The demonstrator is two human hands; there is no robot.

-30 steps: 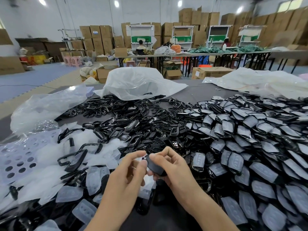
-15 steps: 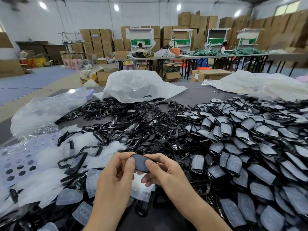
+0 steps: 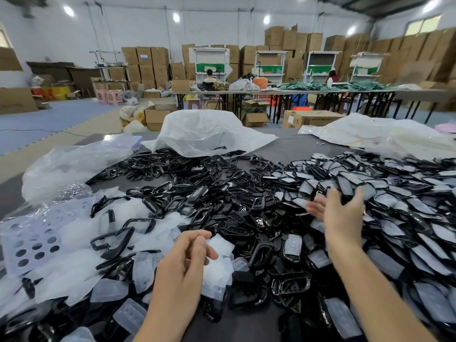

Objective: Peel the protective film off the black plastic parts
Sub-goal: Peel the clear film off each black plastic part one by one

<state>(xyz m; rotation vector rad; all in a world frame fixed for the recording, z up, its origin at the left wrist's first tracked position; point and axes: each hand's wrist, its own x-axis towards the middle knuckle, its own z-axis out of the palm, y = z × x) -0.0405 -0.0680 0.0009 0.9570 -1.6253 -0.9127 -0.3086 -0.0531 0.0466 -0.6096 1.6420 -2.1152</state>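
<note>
My left hand (image 3: pixel 187 257) hovers over a heap of peeled clear film pieces (image 3: pixel 74 275), its curled thumb and fingers pinching one small piece of film (image 3: pixel 222 244). My right hand (image 3: pixel 338 215) is stretched forward with fingers spread and blurred, holding nothing, above the edge of the pile of film-covered black parts (image 3: pixel 407 230) on the right. Bare glossy black parts and frames (image 3: pixel 222 201) lie heaped in the middle of the table.
A perforated clear sheet (image 3: pixel 32 240) lies at the left. Plastic bags (image 3: pixel 204 134) sit at the table's far side, one more bag (image 3: pixel 71 166) at the left. Cardboard boxes, work tables and seated people fill the hall behind.
Both hands held one black part together near the front; they have separated. My right hand swung forward and right, now without the part. My left hand stayed low with the film.
</note>
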